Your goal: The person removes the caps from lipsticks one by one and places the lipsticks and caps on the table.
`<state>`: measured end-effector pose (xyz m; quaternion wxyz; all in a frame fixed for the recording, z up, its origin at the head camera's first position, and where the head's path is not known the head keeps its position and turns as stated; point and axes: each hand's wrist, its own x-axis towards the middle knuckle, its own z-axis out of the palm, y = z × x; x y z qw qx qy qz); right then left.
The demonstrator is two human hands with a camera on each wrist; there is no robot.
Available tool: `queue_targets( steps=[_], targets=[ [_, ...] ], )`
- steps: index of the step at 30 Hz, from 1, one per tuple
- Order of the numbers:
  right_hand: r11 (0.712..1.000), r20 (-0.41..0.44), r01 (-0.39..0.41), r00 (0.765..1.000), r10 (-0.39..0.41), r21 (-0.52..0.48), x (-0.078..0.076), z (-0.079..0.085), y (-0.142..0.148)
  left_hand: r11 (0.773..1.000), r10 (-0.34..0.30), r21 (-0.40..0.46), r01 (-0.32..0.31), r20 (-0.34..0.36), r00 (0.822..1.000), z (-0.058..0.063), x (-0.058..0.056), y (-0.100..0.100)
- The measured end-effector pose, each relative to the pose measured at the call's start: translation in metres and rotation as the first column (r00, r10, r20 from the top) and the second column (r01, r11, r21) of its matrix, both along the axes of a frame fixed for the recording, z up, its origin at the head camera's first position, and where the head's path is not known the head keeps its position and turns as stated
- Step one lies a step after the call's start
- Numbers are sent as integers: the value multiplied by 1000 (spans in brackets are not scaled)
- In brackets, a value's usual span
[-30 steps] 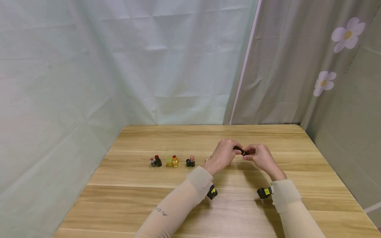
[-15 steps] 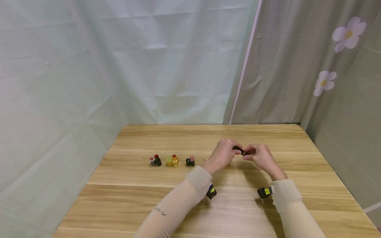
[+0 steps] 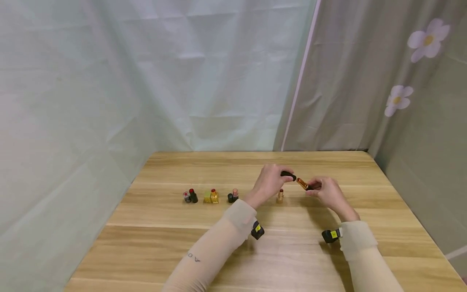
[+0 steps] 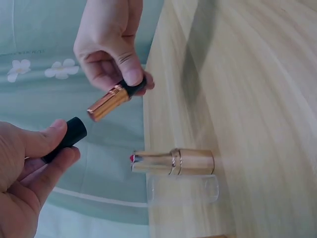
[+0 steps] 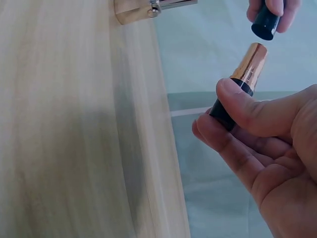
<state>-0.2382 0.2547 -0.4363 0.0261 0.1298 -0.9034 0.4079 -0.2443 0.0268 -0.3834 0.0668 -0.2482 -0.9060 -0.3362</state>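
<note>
My left hand (image 3: pixel 269 180) pinches a black lipstick cap (image 4: pixel 73 135) between thumb and fingers, its mouth facing the lipstick. In my right hand (image 3: pixel 328 194) is that lipstick (image 5: pixel 242 82), gripped by its black base with the copper-gold tube bare and pointing at the cap. A short gap separates cap and tube, both held above the table. Below them a gold lipstick (image 3: pixel 280 196) stands upright with a red tip, and the left wrist view shows a clear cap (image 4: pixel 183 189) beside it.
To the left along the wooden table (image 3: pixel 182 247) stand a black lipstick with a red tip (image 3: pixel 193 196), a gold square one (image 3: pixel 214 197) and a pink one (image 3: pixel 235 193), each beside its cap. Curtains (image 3: pixel 219 81) hang behind the table's far edge.
The black cap has come off the lipstick: my left hand moved up and left with it, my right hand slightly right. The copper-gold tube and the standing gold lipstick now show.
</note>
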Motion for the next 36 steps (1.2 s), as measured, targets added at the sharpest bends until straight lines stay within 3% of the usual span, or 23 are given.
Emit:
queue_targets(
  steps=[6,16,22,27,36],
  targets=[
    [999,31,13,999,-12,-35,-1,-2,2,1000,2,-20,-1,22,1000,-6,0,4],
    [997,58,-3,998,7,-72,0,-4,3,993,-37,-111,32,-48,998,-17,0,11],
    [996,79,-13,997,20,-85,0,-6,5,987,-13,-159,9,-26,1000,-24,2,21],
    [992,96,-71,992,81,-101,-2,-8,3,985,11,-171,-12,-6,1000,-28,1,27],
    [983,91,-152,983,161,-103,-3,-14,2,944,-21,-330,-4,-72,997,-35,-2,34]
  ],
)
